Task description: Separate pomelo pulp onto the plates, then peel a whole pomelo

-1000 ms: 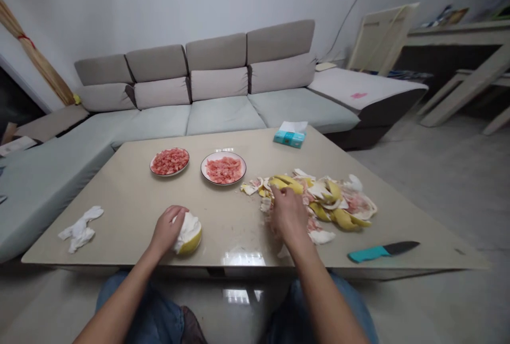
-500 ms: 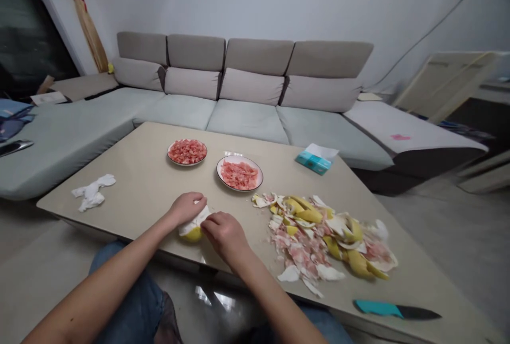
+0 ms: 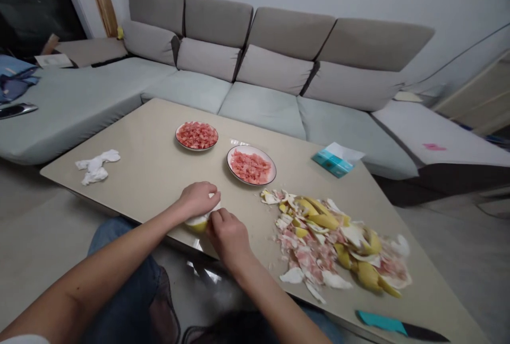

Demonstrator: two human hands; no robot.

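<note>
Near the table's front edge lies a partly peeled pomelo [image 3: 198, 222], white pith on top and yellow skin below. My left hand [image 3: 199, 198] is closed over its upper side, holding it. From the right, my right hand [image 3: 229, 235] pinches at the pomelo's side with bent fingers; the fingertips are partly hidden. Beyond my hands stand two plates of pink pomelo flesh, a left plate [image 3: 179, 141] and a right plate [image 3: 264, 154]. A heap of pomelo peel and membranes [image 3: 334, 243] spreads over the table to the right of my right hand.
A knife with a teal handle [image 3: 381, 323] lies at the front right edge of the table [image 3: 131, 174]. A tissue pack [image 3: 333, 162] sits at the back right, and crumpled tissues [image 3: 96, 165] lie at the left. Behind the table runs a grey sofa [image 3: 258, 105].
The view has tilted down and turned slightly. Both hands stay on the pomelo, and my left hand now covers more of its white top. The plates and the peel heap have not moved.
</note>
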